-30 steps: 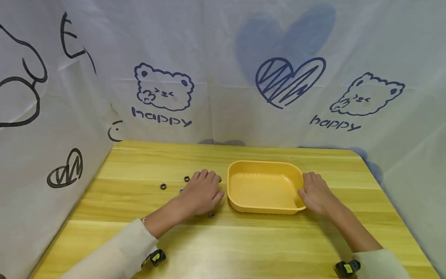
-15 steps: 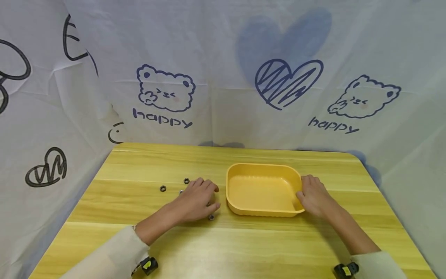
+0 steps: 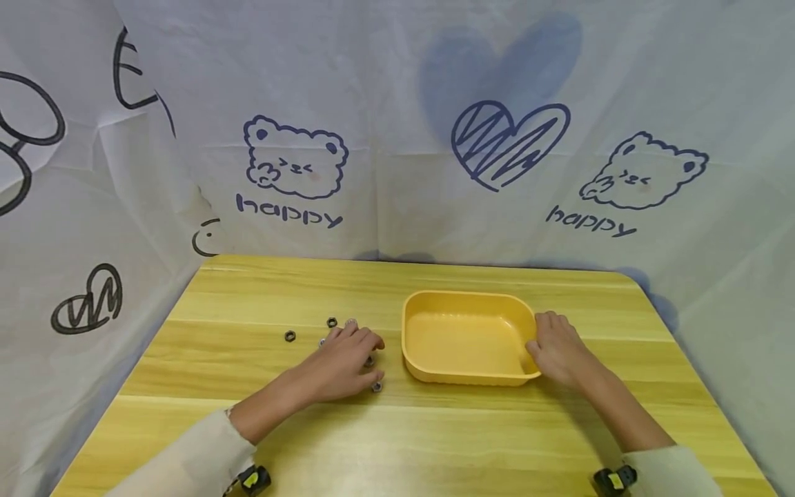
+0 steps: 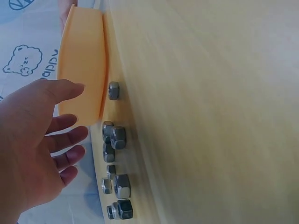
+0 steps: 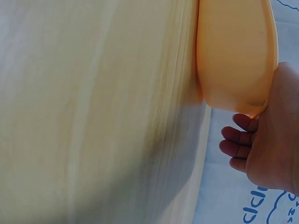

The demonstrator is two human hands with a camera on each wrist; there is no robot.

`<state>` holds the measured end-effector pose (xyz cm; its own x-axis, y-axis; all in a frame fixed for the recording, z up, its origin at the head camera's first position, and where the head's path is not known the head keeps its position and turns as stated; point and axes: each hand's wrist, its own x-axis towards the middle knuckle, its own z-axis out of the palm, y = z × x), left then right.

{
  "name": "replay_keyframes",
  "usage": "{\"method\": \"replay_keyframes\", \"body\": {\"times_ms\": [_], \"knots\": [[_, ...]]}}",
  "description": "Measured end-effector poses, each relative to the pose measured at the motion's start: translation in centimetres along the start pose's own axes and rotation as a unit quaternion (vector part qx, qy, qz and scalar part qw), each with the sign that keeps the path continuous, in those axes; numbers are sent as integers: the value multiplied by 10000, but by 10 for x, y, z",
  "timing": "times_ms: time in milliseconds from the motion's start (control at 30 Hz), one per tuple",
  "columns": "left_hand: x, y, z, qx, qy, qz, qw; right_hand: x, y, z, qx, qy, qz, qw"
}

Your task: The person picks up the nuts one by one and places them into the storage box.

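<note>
My left hand point(image 3: 338, 364) hovers low over several metal hex nuts point(image 4: 122, 185), left of the yellow plastic tray point(image 3: 466, 345). In the left wrist view its fingers point(image 4: 70, 136) are spread and loosely bent, and nothing is between them and the thumb. One nut point(image 4: 113, 90) lies nearest the tray, apart from the cluster. On the other side, my right hand point(image 3: 564, 348) grips the tray's right rim, with the thumb over the inner side and the fingers outside. The right wrist view shows those fingers point(image 5: 236, 148) beside the tray's end wall point(image 5: 236, 56).
The nuts lie scattered on a wood-grain table point(image 3: 435, 449), one of them point(image 3: 290, 336) farthest left. A white cloth point(image 3: 397, 193) with drawn bears and hearts hangs behind the table and along its sides.
My left hand has shifted slightly left and toward me, away from the tray, and its fingers have spread, uncovering more nuts. The right hand keeps its grip on the tray.
</note>
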<state>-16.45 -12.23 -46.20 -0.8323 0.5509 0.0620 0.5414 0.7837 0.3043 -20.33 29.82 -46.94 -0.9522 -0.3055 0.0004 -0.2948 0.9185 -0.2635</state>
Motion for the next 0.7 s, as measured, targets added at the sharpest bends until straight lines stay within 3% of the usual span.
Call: {"method": "replay_keyframes", "body": {"times_ms": [333,700], "knots": [[-8,-1,4,-148,-93,271,9995,-1,-1,-2,-2,-28,36,10000],[-9,-1,8,-109,-170,291,9994,2,-1,-4,27,-71,85,9999]]}}
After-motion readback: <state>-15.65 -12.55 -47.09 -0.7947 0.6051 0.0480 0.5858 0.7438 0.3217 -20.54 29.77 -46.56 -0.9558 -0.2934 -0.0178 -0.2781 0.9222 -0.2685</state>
